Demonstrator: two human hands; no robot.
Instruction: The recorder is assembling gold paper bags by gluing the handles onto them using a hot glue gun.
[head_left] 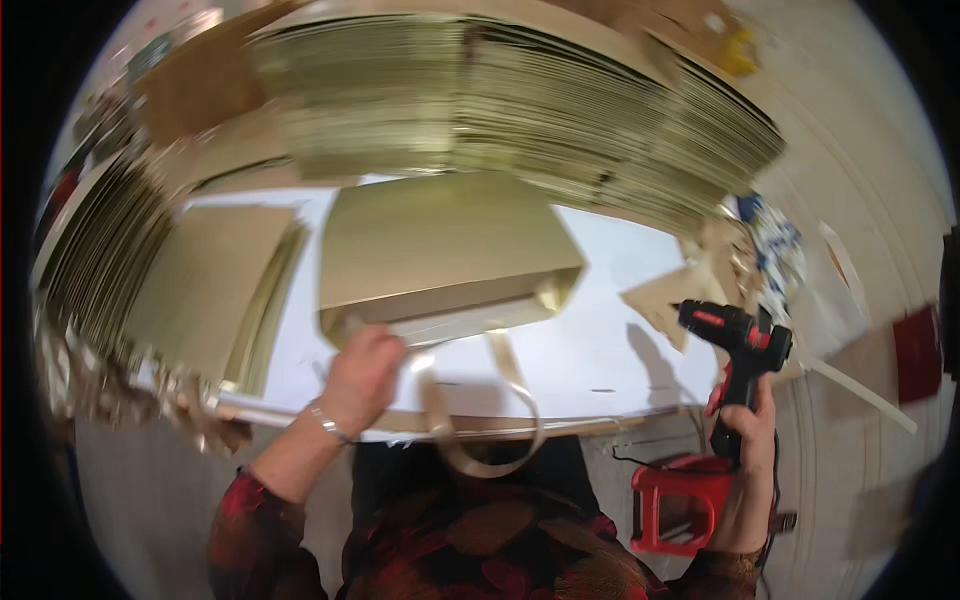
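Observation:
A gold paper bag (450,235) with its open end toward me lies on the white table top (625,245). My left hand (368,368) is closed at the left of the bag's near edge, its fingers blurred by motion. From the bag's opening a pale gold ribbon handle (530,400) loops down over the table's front edge. My right hand (748,405) grips a black and red power drill (740,345) by its handle, off the table's right end. The drill's tip points left, apart from the bag.
Tall stacks of flat gold bags (560,110) line the table's back. More flat bags (205,285) stand at the left, beside hanging ribbons (90,380). Crumpled packaging (770,250) lies at the right corner. Below stands a red stool (675,505), with a dark cable near it.

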